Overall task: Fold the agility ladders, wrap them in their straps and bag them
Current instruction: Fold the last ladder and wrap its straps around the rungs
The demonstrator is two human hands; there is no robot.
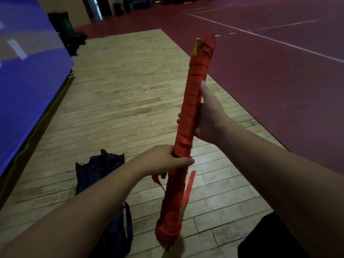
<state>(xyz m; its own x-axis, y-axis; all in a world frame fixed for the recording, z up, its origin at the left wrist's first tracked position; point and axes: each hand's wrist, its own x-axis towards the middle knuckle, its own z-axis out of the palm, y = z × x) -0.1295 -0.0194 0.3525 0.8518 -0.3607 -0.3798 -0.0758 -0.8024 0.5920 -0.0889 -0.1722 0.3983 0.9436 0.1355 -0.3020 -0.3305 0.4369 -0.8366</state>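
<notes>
ladder bundle point(193, 101): folded agility ladder wound in orange strap, one long stick shape, held off the floor, runs from upper right of centre down to bottom centre, tilted with top leaning right
bundle top: a bit of yellow-green rung point(195, 48) shows through the wrap near the upper end
bundle lower half: wrap looks looser here, lower end blurred, detail hard to read
loose strap end point(189, 187): orange tail sticks out on the right side of the bundle, lower centre of frame, not wound in
strap loop point(157, 180): small orange loop hangs just under the left hand, on the bundle's left side
left hand point(163, 161): centre of frame, fingers curled round the bundle about mid-length, thumb laid across the front pointing right, closed grip
right hand point(208, 120): right of centre, above the left hand, clasping the bundle from the right; fingertips wrap behind and peek out on the left edge, thumb stretched up along the wrap
bag point(100, 174): dark fabric bag, lower left of centre, lying crumpled on the floor, mouth toward the top, apart from the bundle
bag strap point(128, 220): dark band trailing at the bag's lower end
wood floor point(121, 90): pale plank strip under everything, centre
red court floor point(279, 62): right and top, white lines
blue mat point(28, 53): upper left, slanted padded surface
background: dark objects in the top left, too dim to identify
</notes>
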